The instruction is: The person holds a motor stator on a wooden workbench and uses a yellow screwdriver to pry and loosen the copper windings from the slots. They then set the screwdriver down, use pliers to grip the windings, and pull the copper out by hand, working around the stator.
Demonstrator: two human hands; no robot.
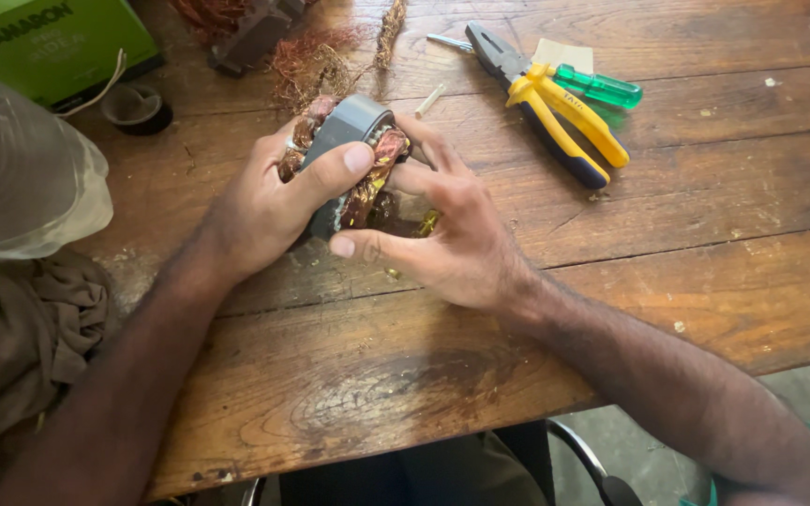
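Stator [353, 141] sits gripped between both hands [264, 201], its lower windings hidden.

A single head-worn camera looks steeply down and forward onto a wooden table [517, 356] from close above. The table fills most of the frame, its near edge crossing the bottom, with floor showing beyond its lower right corner.
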